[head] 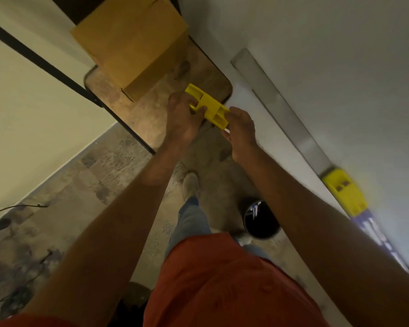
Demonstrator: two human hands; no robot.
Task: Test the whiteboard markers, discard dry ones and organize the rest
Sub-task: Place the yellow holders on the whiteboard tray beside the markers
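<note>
Hands: left (183, 116), right (240, 129) both grip blocky yellow plastic holder (208, 107); right pinches white marker (226, 131).

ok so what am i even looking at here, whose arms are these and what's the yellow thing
There is no machine here. One camera sits on a person's head, looking down along their bare arms. The left hand and right hand together hold a yellow plastic holder, and something small and white pokes out by the right hand, too blurred to name. Below are a small table with a cardboard box on it, and a dark bin on the floor. On the right is a whiteboard; its ledge carries a second yellow holder.
</note>
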